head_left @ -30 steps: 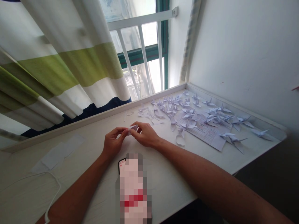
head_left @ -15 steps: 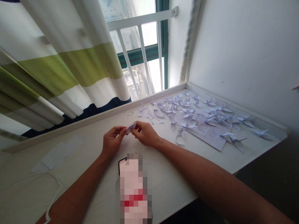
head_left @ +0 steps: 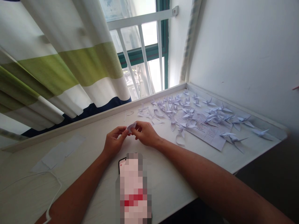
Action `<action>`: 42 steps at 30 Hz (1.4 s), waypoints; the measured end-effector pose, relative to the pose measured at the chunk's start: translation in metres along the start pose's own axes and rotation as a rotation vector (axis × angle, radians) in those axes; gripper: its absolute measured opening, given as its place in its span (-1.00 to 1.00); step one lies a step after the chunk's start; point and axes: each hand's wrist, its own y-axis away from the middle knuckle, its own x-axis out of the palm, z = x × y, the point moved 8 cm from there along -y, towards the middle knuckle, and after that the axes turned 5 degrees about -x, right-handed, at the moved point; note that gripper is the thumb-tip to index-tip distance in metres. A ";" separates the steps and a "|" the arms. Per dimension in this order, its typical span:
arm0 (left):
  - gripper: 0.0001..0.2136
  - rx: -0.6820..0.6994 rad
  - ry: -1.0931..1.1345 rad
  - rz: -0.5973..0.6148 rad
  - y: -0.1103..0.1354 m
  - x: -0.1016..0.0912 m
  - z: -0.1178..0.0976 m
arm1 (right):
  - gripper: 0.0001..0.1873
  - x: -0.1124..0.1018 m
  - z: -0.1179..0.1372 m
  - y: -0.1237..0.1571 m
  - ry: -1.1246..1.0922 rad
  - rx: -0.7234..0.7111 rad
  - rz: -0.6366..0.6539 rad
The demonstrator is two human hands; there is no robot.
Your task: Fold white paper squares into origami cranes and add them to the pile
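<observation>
A small folded piece of white paper [head_left: 131, 126] is held between my two hands above the desk. My left hand [head_left: 116, 138] pinches its left side with thumb and fingers. At its right side, my right hand [head_left: 145, 133] grips the paper, thumb and fingertips closed on it. The fingers cover part of the folds. To the right of my hands lie several folded white paper cranes [head_left: 173, 107], close together, some resting on a printed sheet [head_left: 207, 133]. Thin curled paper strips [head_left: 157, 119] lie just beyond my right hand.
A phone [head_left: 133, 186], partly blurred out, lies in front of me between my forearms. Flat white paper sheets [head_left: 54, 155] and a white cable [head_left: 56, 177] are at the left. A raised rim [head_left: 93, 119] borders the desk's far side, below a curtain [head_left: 70, 62] and window railing [head_left: 142, 21].
My left hand has shifted slightly to the right, closer to my right hand. The folded paper stays in both hands, and my right hand looks nearly still.
</observation>
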 end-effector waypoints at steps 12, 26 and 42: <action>-0.69 0.009 -0.076 -0.019 0.001 0.000 0.000 | -0.89 0.000 0.004 0.001 0.053 0.009 0.019; -0.67 0.003 -0.103 -0.028 0.003 0.000 -0.006 | -0.88 -0.002 0.001 0.001 0.078 0.011 0.003; -0.68 -0.067 0.038 0.012 0.001 0.000 0.010 | -0.86 -0.001 -0.008 0.000 -0.175 0.077 -0.031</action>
